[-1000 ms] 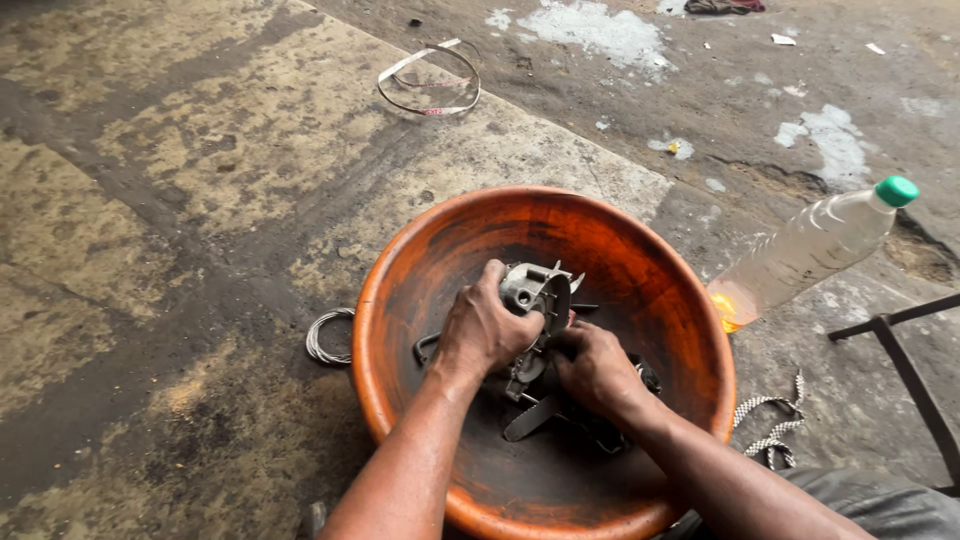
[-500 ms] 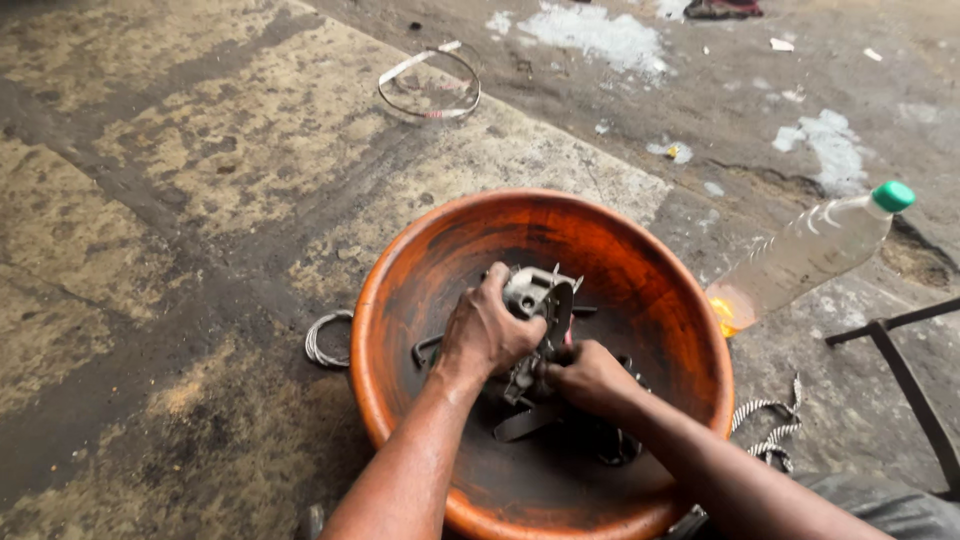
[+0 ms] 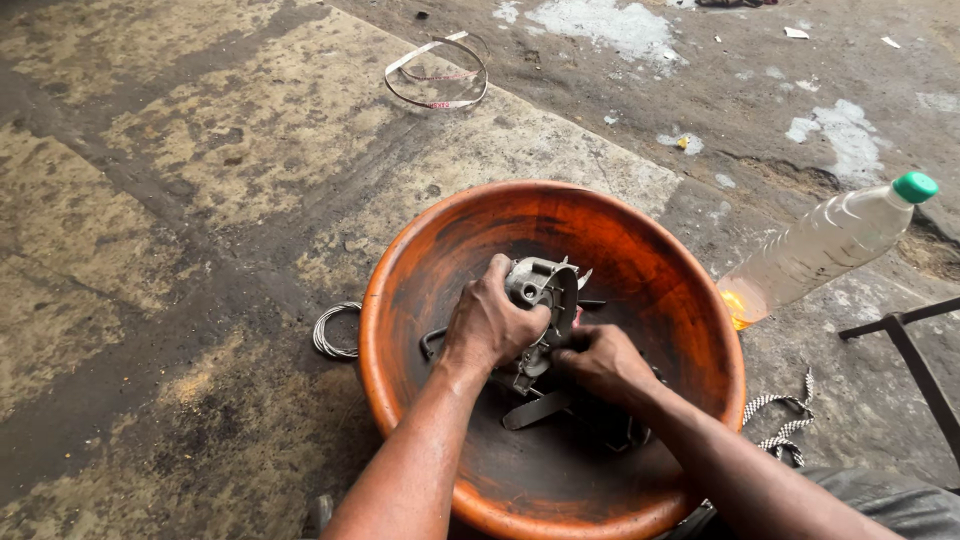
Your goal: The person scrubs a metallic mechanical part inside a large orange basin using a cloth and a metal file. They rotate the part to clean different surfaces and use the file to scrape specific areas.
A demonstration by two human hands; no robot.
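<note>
Little changed since half a second ago: left hand (image 3: pixel 492 325) still clamped over the grey metal casing (image 3: pixel 545 290), right hand (image 3: pixel 600 362) still gripping its lower side, both inside the orange basin (image 3: pixel 640 235). Stained concrete floor (image 3: pixel 200 180); wire coil (image 3: pixel 335 332) left, strap loop (image 3: pixel 437 82) far, plastic bottle (image 3: pixel 825 245) right.

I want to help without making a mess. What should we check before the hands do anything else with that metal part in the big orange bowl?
1. Left hand grips the metal part: ok.
2. Right hand touches the part's lower side: ok; what its fingers do, cannot tell.
3. Part sits over the orange bowl, not the ground: ok.
4. Loose dark pieces lie inside the bowl: ok.
5. Plastic bottle is capped, leaning beside the bowl: ok.
6. Part clean: cannot tell.
</note>
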